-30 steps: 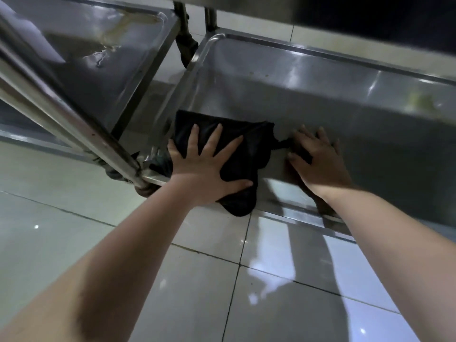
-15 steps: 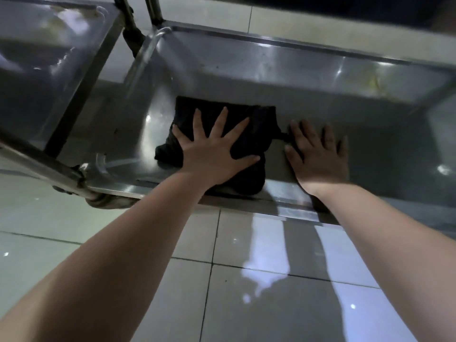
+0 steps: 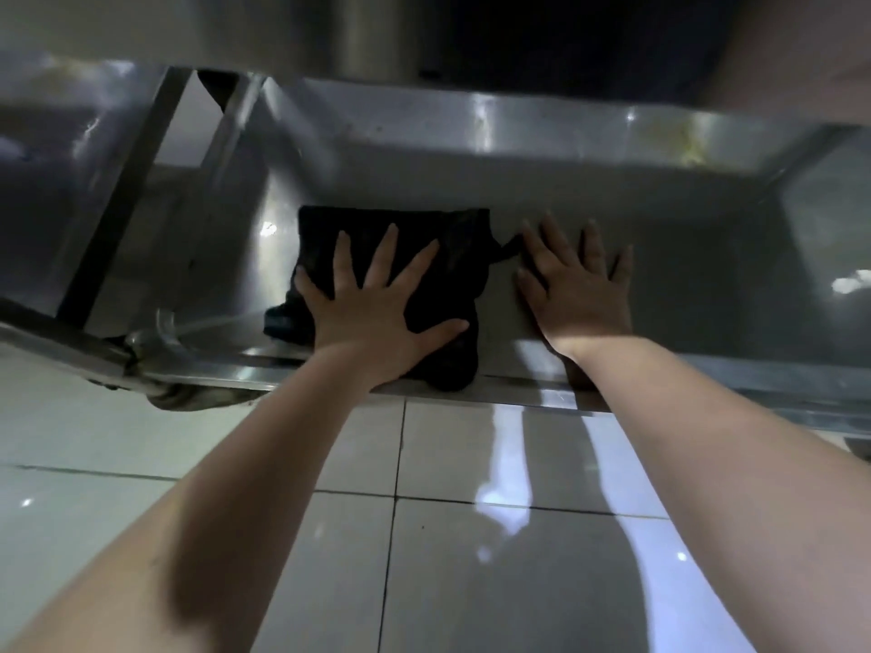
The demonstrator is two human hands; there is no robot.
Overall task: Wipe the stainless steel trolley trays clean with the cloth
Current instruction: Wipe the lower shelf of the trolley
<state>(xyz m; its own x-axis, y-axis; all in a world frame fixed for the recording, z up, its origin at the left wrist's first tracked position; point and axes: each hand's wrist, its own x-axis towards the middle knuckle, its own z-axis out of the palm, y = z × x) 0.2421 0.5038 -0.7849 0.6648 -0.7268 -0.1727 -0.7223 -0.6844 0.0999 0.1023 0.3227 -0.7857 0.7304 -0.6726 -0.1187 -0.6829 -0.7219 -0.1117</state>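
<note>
A dark cloth lies spread on the lower stainless steel trolley tray, near its left end. One corner of the cloth hangs over the front rim. My left hand presses flat on the cloth with its fingers spread wide. My right hand rests palm down on the bare tray just right of the cloth, its fingertips touching a small tab at the cloth's edge. The tray's back wall carries yellowish stains at the right.
A second steel tray stands to the left, beyond a slanting frame bar. A caster sits under the tray's front left corner. An upper shelf overhangs the top of the view. Glossy floor tiles lie below.
Both hands have slid a little deeper into the tray, the cloth moving with the left hand. My view has dropped lower, and the upper shelf now covers the top.
</note>
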